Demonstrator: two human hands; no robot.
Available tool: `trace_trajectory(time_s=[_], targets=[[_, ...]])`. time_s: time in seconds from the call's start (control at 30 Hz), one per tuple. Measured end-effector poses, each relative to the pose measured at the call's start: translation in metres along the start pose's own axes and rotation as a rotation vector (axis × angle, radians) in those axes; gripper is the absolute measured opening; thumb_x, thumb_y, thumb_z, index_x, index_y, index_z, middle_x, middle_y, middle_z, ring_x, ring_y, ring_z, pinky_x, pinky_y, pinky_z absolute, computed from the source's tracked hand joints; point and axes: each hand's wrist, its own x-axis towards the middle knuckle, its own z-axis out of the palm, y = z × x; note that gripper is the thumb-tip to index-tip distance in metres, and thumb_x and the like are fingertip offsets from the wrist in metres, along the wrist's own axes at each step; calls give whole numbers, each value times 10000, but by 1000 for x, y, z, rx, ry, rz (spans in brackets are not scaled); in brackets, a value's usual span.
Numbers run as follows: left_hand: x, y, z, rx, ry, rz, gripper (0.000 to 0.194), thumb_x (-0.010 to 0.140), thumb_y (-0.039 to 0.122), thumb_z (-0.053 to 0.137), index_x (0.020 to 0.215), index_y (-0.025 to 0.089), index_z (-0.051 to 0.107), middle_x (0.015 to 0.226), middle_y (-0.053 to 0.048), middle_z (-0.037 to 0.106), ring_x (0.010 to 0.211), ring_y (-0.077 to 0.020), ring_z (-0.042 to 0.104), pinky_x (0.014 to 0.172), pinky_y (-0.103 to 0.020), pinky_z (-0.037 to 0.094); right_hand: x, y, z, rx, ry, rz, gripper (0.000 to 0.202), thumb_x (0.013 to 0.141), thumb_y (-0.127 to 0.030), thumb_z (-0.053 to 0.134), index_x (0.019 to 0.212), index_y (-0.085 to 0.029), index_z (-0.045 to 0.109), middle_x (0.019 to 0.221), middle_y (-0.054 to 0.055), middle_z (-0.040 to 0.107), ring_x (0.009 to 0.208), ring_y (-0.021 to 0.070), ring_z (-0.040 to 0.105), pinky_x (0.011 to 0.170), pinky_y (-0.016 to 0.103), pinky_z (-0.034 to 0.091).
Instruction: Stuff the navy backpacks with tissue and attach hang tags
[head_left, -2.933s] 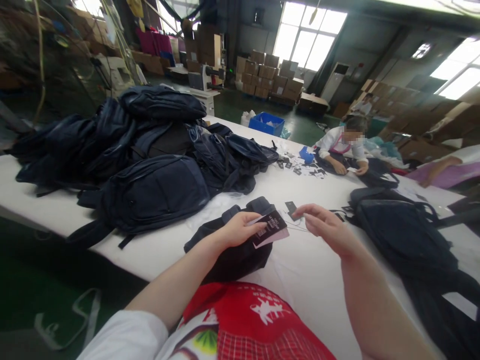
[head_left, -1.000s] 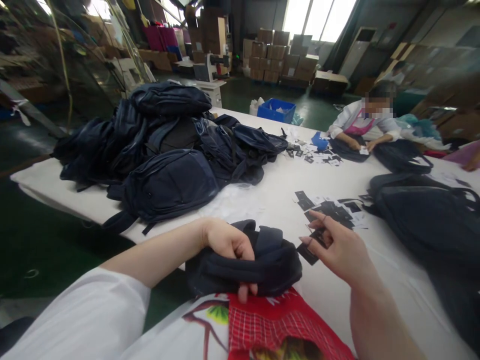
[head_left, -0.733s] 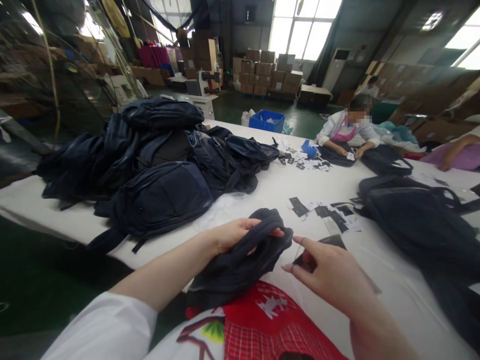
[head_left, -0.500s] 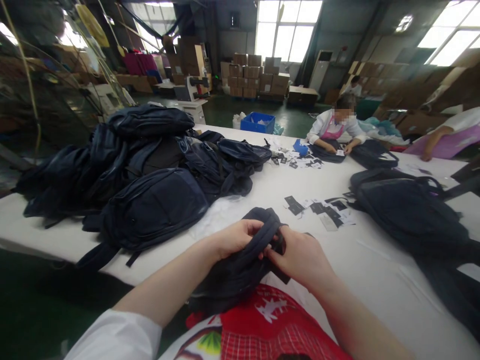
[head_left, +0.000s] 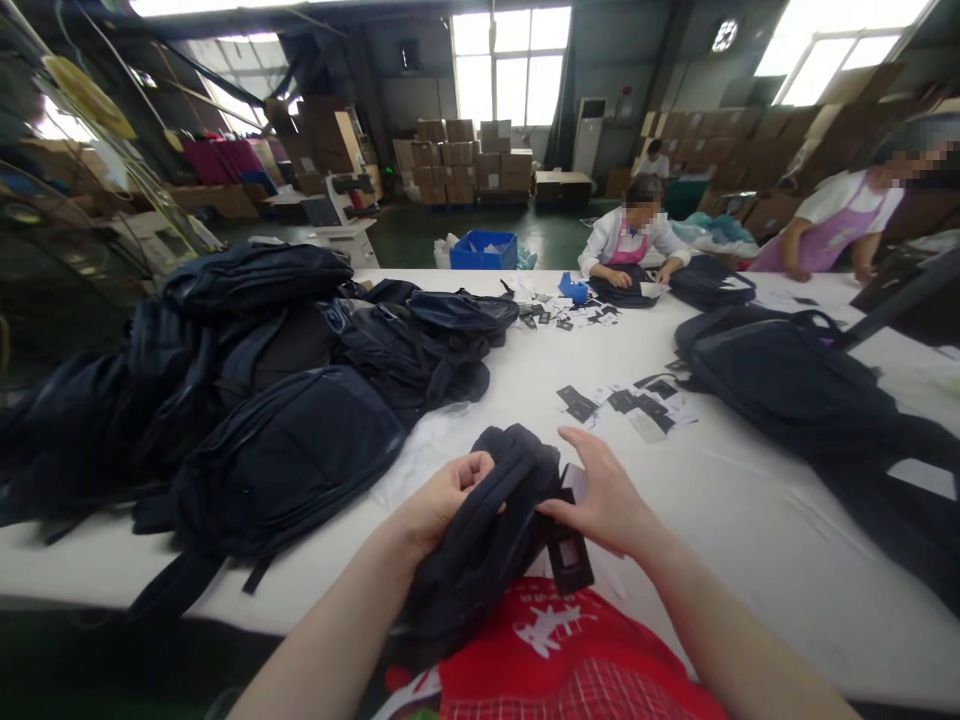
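Note:
A dark navy backpack (head_left: 487,540) rests at the table's near edge against a red apron. My left hand (head_left: 450,495) has its fingers curled round the folded upper part of this bag. Black hang tags (head_left: 570,555) dangle from the bag's right side. Right beside them is my right hand (head_left: 604,495), thumb and fingers spread apart around the tags' upper end, without a visible grip. On the table beyond lie loose black and white tags (head_left: 637,405).
A heap of navy backpacks (head_left: 285,440) covers the table's left side. Another backpack (head_left: 787,380) lies at the right. Clear plastic (head_left: 427,450) lies near the heap. Across the white table (head_left: 720,560), one co-worker (head_left: 630,240) handles a bag; another person (head_left: 832,220) stands farther right.
My right hand has opened and drawn back from the bag's top. The hang tags now hang in plain sight. My left hand has shifted slightly left, and the view has turned right.

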Motion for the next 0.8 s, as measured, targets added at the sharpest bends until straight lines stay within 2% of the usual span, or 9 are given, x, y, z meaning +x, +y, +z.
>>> trace_trajectory(time_s=[0.1, 0.2, 0.3, 0.43, 0.63, 0.73, 0.8], targets=[[0, -1, -1, -26, 57, 20, 532, 528, 181, 875, 661, 182, 360, 566, 60, 550, 478, -49, 485, 453, -119, 353, -12, 3, 1, 36, -127, 139, 922, 622, -540, 794, 1382, -158, 439, 1366, 185, 531, 1262, 328, 506, 1074, 523, 392], [0, -1, -2, -41, 95, 22, 537, 531, 193, 877, 665, 182, 357, 556, 62, 545, 468, -48, 487, 450, -115, 356, -26, -4, 2, 113, -200, 231, 959, 587, -530, 815, 1389, -171, 431, 1339, 171, 558, 1234, 320, 535, 1051, 497, 416], [1, -3, -3, -57, 92, 29, 535, 534, 192, 876, 669, 182, 359, 570, 55, 563, 476, -51, 498, 454, -117, 367, -38, -10, 7, 214, -274, 322, 883, 626, -491, 796, 1369, -169, 444, 1288, 159, 595, 1172, 307, 579, 1005, 463, 447], [1, -6, -3, -70, 95, 45, 514, 550, 187, 867, 676, 183, 369, 586, 54, 573, 483, -52, 502, 458, -121, 375, -44, -13, 17, 307, -384, 440, 735, 634, -463, 783, 1252, -153, 535, 1158, 131, 661, 1034, 293, 628, 897, 422, 487], [1, -5, -3, -68, 88, 35, 504, 543, 190, 865, 666, 183, 376, 590, 53, 572, 490, -62, 515, 464, -132, 375, -37, -16, 26, 474, -392, 496, 423, 593, -398, 811, 890, -165, 620, 819, 26, 696, 749, 198, 636, 648, 287, 495], [1, -6, -6, -51, 102, 57, 489, 556, 208, 860, 673, 184, 386, 586, 56, 557, 488, -61, 501, 463, -134, 358, -32, -9, 19, 699, -465, 587, 400, 604, -424, 805, 821, -167, 586, 684, 5, 678, 614, 174, 639, 557, 268, 501], [1, -6, -8, -26, 113, 72, 484, 562, 231, 859, 674, 185, 391, 578, 62, 536, 485, -57, 476, 466, -137, 345, -26, -2, 5, 735, -487, 610, 396, 623, -433, 794, 825, -164, 585, 658, 9, 678, 578, 176, 646, 538, 274, 516]])
